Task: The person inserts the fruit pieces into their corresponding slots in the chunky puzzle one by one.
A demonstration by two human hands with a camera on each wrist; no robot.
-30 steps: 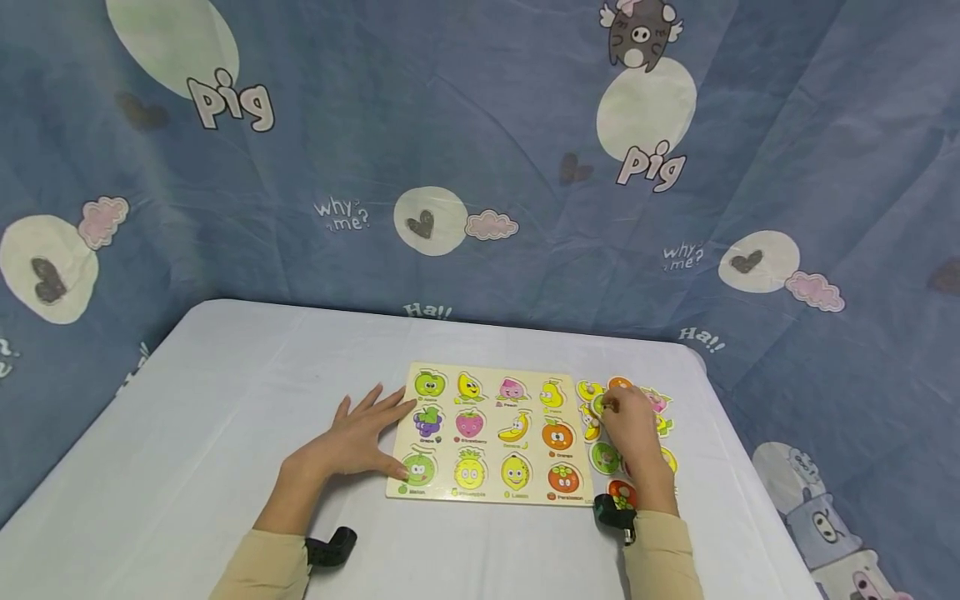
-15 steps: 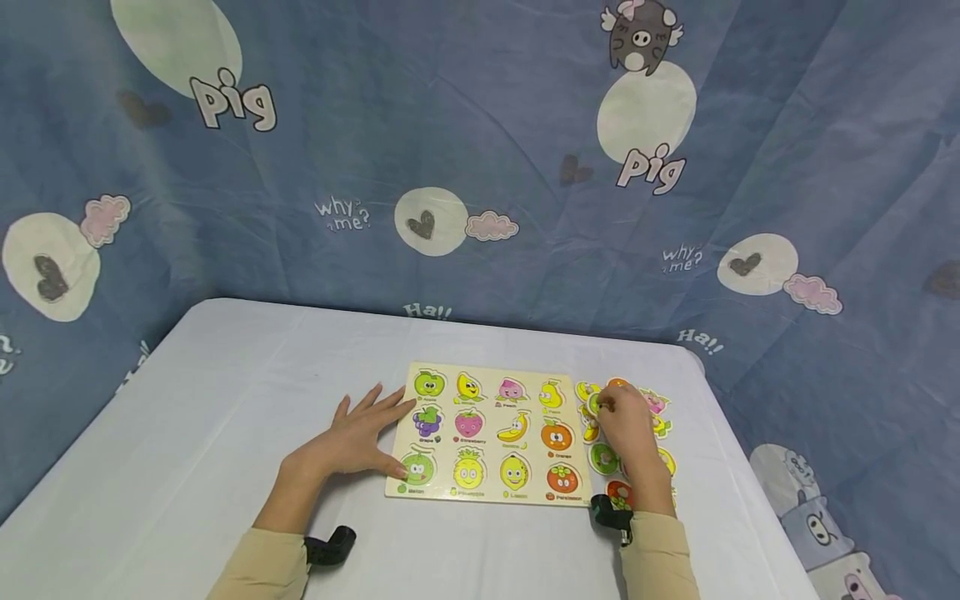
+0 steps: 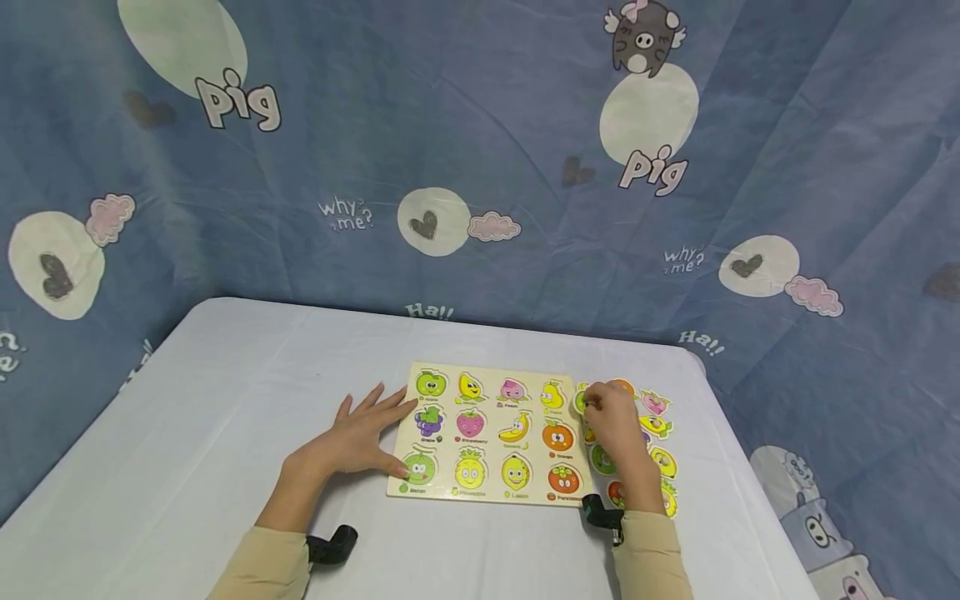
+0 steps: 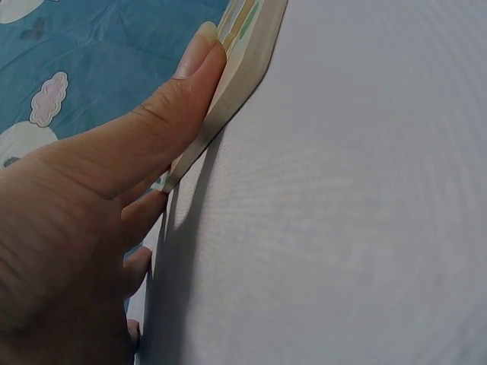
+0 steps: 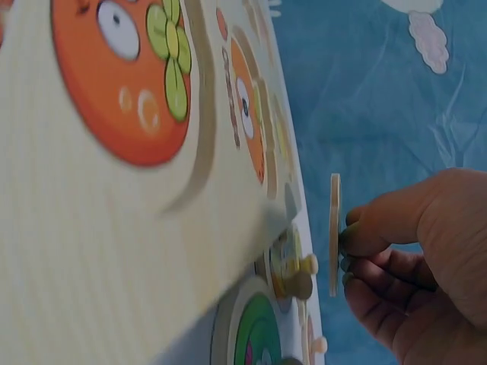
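Observation:
A pale wooden fruit puzzle board (image 3: 446, 458) lies on the white table, with pictured fruits in rows. My left hand (image 3: 348, 440) rests at its left side, fingers spread along the edge and the thumb (image 4: 199, 61) on top at the near corner. Just off the board's far right corner, my right hand (image 3: 621, 425) pinches a green fruit puzzle piece (image 3: 581, 402). In the right wrist view this puzzle piece (image 5: 334, 236) stands edge-on, raised, with fingertips at its back where the knob is mostly hidden.
Several loose fruit pieces lie right of the board, among them a green piece (image 3: 602, 459), a pink piece (image 3: 656, 402) and a yellow piece (image 3: 663, 462). Some carry small knobs (image 5: 297, 285). A blue printed cloth (image 3: 480, 150) hangs behind the table (image 3: 300, 358).
My right hand has shifted left toward the board with the green puzzle piece, uncovering more loose pieces on the right. The left hand has stayed in place.

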